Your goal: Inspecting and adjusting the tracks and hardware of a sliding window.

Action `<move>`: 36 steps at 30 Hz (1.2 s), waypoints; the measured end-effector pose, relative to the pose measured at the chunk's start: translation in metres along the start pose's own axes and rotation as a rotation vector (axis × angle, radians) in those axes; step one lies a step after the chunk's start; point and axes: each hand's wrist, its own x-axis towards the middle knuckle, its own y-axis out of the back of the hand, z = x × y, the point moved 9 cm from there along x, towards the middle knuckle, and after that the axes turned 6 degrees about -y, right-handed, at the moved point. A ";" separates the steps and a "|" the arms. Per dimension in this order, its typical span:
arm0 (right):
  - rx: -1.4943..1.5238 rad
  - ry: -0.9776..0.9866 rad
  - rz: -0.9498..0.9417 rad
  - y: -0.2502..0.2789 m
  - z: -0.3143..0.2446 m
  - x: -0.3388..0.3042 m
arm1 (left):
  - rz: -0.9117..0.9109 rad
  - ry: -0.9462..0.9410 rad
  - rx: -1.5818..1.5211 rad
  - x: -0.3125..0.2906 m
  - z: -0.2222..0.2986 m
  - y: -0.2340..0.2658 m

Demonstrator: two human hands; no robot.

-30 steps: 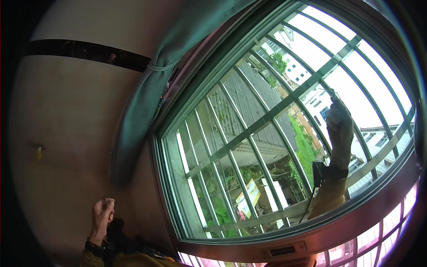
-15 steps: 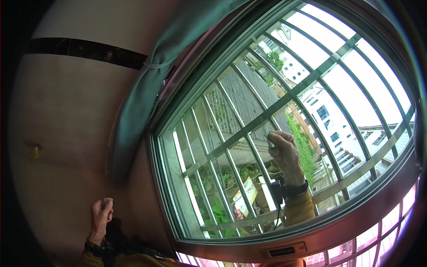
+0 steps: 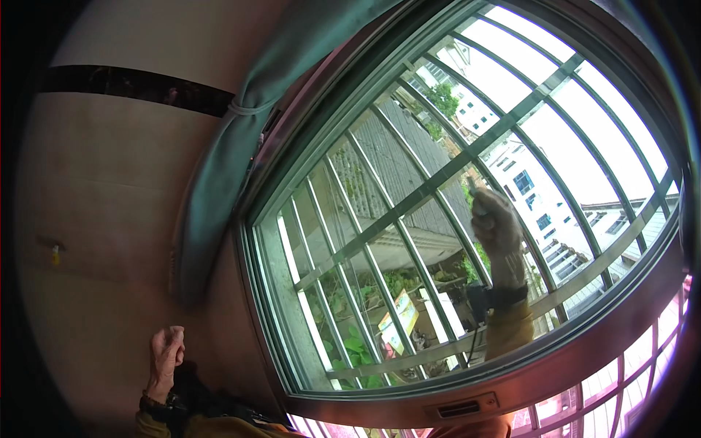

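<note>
My right hand (image 3: 498,223) shows through the glass of a metal-framed window (image 3: 453,398), whose lower frame covers part of my arm. Its fingers are closed, with a small pale greenish thing (image 3: 472,185) at the fingertips, too small to name. Behind the hand run the metal security bars (image 3: 431,186). On my right wrist sits a black band with a dark box and cable. My left hand (image 3: 168,350) is low at the left, away from the window. Its fingers are curled into a fist; what lies inside, if anything, is hidden. A dark strap circles that wrist.
A grey-green curtain (image 3: 219,182), tied with a band, hangs along the window's left side. The tiled wall (image 3: 131,175) carries a dark border strip (image 3: 139,88) and a small hook (image 3: 54,252). A recessed latch (image 3: 464,409) sits in the lower frame. Outside are plants, roofs and buildings.
My right hand has moved right and upward behind the glass, its fingers still closed. The left hand stays almost where it was. The view has shifted slightly.
</note>
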 end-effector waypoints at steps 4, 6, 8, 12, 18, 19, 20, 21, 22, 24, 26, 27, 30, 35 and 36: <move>-0.009 0.119 0.030 0.006 -0.005 0.012 | 0.015 0.033 -0.015 -0.002 -0.002 -0.004; -0.080 0.278 0.081 0.017 -0.061 -0.002 | -0.025 0.022 -0.035 0.001 0.002 -0.015; -0.112 0.201 0.078 0.015 -0.071 -0.002 | -0.029 0.007 -0.042 0.003 0.003 -0.015; 0.031 -0.028 0.070 0.003 0.008 0.001 | -0.023 0.010 -0.025 0.002 -0.002 -0.010; 0.055 0.207 0.021 0.013 -0.033 -0.005 | -0.034 0.024 -0.004 0.007 0.003 -0.013; 0.010 0.194 -0.035 0.008 -0.052 -0.006 | -0.043 0.014 0.006 0.008 0.005 -0.016; 0.020 0.165 -0.035 0.006 -0.052 -0.007 | -0.041 0.012 0.008 0.009 0.006 -0.017; 0.028 0.137 -0.032 0.007 -0.051 -0.007 | -0.037 0.016 -0.004 0.011 0.007 -0.018; -0.243 0.226 0.052 0.008 -0.046 -0.013 | -0.038 0.019 -0.019 0.012 0.007 -0.023; -0.187 0.040 0.053 -0.004 0.038 0.006 | 0.011 0.041 0.013 0.005 0.002 -0.008; -0.046 -0.107 0.034 -0.018 0.062 -0.011 | -0.008 0.051 0.017 0.011 -0.001 -0.011; -0.024 -0.092 -0.012 -0.025 0.068 -0.007 | -0.006 0.054 0.011 0.010 -0.002 -0.010; 0.222 0.031 -0.011 -0.009 0.025 0.000 | -0.031 0.059 0.019 0.013 0.005 -0.016; 0.197 -0.135 -0.033 -0.020 0.037 -0.010 | -0.116 0.024 -0.021 0.027 0.017 -0.046; 0.252 -0.149 -0.212 -0.020 0.047 -0.017 | -0.129 0.021 -0.017 0.028 0.017 -0.053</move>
